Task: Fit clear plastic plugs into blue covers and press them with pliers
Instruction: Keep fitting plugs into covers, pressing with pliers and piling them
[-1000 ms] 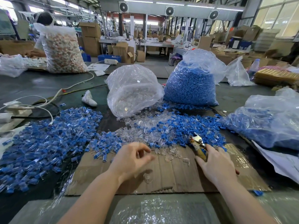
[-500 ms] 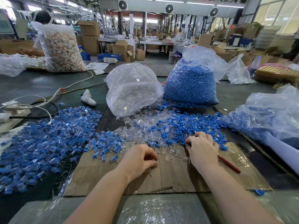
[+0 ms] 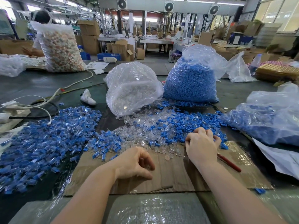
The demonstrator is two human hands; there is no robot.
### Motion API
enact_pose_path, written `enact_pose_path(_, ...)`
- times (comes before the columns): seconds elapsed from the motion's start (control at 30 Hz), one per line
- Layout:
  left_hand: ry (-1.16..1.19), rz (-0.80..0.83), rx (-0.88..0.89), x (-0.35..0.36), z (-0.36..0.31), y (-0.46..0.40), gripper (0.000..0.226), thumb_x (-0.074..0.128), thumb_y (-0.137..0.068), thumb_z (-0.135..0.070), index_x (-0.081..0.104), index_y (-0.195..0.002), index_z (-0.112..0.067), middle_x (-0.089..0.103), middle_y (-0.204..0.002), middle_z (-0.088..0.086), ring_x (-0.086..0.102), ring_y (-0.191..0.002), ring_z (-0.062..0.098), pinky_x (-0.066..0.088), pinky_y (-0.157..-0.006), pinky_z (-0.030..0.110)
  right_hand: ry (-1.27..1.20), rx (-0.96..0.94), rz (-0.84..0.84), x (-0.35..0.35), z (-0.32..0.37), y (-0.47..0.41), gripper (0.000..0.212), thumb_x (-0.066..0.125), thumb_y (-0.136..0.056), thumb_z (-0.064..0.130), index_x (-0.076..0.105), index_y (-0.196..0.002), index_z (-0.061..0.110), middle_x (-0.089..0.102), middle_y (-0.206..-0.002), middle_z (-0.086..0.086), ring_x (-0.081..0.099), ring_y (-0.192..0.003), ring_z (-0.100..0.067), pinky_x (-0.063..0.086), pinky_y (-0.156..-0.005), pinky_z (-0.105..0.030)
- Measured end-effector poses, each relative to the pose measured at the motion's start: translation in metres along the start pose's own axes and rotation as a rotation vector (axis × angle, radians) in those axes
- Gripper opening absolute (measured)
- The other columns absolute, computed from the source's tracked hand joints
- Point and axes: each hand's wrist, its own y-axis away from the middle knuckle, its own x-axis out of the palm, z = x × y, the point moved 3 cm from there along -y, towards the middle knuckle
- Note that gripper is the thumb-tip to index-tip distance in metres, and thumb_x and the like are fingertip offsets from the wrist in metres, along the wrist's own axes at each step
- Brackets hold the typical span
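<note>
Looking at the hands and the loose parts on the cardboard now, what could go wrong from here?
1. The pliers lie beside the right hand, partly under the wrist; the forearm may knock them away.
2. Blue covers and clear plugs are mixed, so the right hand may pick the wrong part.
3. The left hand seems to pinch something small and clear; it may slip.

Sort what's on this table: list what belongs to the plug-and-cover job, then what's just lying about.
Job: loose clear plugs; loose blue covers; pliers; bag of plugs; bag of covers; pile of fitted pieces; cardboard.

Lying about: white cables; bag of pale pieces; empty bag.
</note>
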Motion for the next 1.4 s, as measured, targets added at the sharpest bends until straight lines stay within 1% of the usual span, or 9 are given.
enact_pose_path(0.1,-0.005,-0.193,-0.025,-0.002,0.000,-0.004,0.016,0.078,-0.073,-0.024,0.066,-0.078,-0.032,0.059,-0.082,-0.017,0.055,-0.071,-0.010,0.041,-0.065,0.003,-0.076,-0.048,-0.076,-0.007,0.009,0.007,0.020,0.046,-0.094,0.033,0.066,-0.094,0.029,0.054,-0.105,0.007,0.042,-0.101,-0.017,0.026,-0.087,-0.036)
enact_pose_path(0.2,0.124,-0.401,-0.040,0.003,-0.003,-0.011,0.017,0.074,-0.077,-0.017,0.064,-0.080,-0.030,0.060,-0.092,-0.007,0.060,-0.081,0.001,0.046,-0.067,0.007,-0.208,-0.110,-0.107,-0.009,0.024,0.020,0.019,0.047,-0.094,0.033,0.064,-0.092,0.024,0.059,-0.097,0.007,0.048,-0.096,-0.016,0.028,-0.084,-0.033)
enact_pose_path(0.33,0.231,-0.562,-0.077,0.018,-0.012,-0.022,0.026,0.072,-0.078,-0.007,0.066,-0.100,-0.019,0.061,-0.093,-0.001,0.059,-0.080,0.006,0.051,-0.070,0.014,-0.328,-0.137,-0.147,-0.005,0.038,0.039,0.012,0.057,-0.090,0.028,0.062,-0.082,0.020,0.061,-0.084,0.006,0.052,-0.086,-0.019,0.029,-0.082,-0.036)
enact_pose_path(0.43,0.334,-0.720,-0.116,0.029,-0.012,-0.019,0.023,0.074,-0.075,-0.005,0.060,-0.087,-0.018,0.060,-0.081,-0.004,0.059,-0.073,0.005,0.047,-0.060,0.007,-0.391,-0.143,-0.178,0.000,0.038,0.050,0.009,0.068,-0.083,0.023,0.063,-0.076,0.019,0.061,-0.078,0.006,0.054,-0.078,-0.021,0.025,-0.074,-0.034)
enact_pose_path(0.53,0.235,-0.817,-0.104,0.033,-0.010,-0.015,0.029,0.075,-0.075,-0.009,0.055,-0.074,-0.030,0.057,-0.081,-0.009,0.055,-0.073,0.002,0.040,-0.065,0.001,-0.461,-0.164,-0.198,0.003,0.037,0.056,0.010,0.071,-0.080,0.018,0.064,-0.074,0.019,0.062,-0.077,0.007,0.054,-0.075,-0.020,0.029,-0.073,-0.033)
enact_pose_path(0.7,0.205,-0.800,-0.070,0.032,-0.008,-0.013,0.020,0.071,-0.079,-0.012,0.064,-0.075,-0.030,0.059,-0.080,-0.013,0.057,-0.076,0.002,0.040,-0.068,0.003,-0.510,-0.184,-0.212,0.002,0.037,0.058,0.010,0.071,-0.082,0.018,0.063,-0.075,0.018,0.062,-0.077,0.007,0.055,-0.075,-0.019,0.032,-0.072,-0.034)
enact_pose_path(1.0,0.487,-0.748,-0.052,0.033,-0.004,-0.011,0.034,0.062,-0.084,0.002,0.061,-0.083,-0.031,0.068,-0.081,-0.004,0.067,-0.070,0.009,0.054,-0.067,0.020,-0.497,-0.277,-0.162,0.004,0.042,0.060,0.012,0.065,-0.083,0.025,0.060,-0.074,0.019,0.060,-0.075,0.007,0.054,-0.075,-0.019,0.035,-0.071,-0.035)
enact_pose_path(1.2,0.573,-0.723,-0.043,0.034,-0.005,-0.011,0.029,0.063,-0.082,0.006,0.062,-0.080,-0.023,0.068,-0.073,0.003,0.068,-0.064,0.012,0.053,-0.060,0.018,-0.479,-0.271,-0.198,0.006,0.043,0.059,0.016,0.067,-0.076,0.026,0.058,-0.066,0.020,0.058,-0.066,0.009,0.054,-0.067,-0.018,0.026,-0.070,-0.031)
enact_pose_path(1.4,0.545,-0.648,-0.024,0.035,-0.008,-0.011,0.023,0.063,-0.082,0.008,0.063,-0.078,-0.016,0.067,-0.073,0.005,0.066,-0.065,0.011,0.057,-0.066,0.026,-0.460,-0.280,-0.214,0.009,0.041,0.059,0.016,0.071,-0.076,0.024,0.060,-0.065,0.019,0.060,-0.066,0.008,0.055,-0.067,-0.018,0.025,-0.070,-0.031)
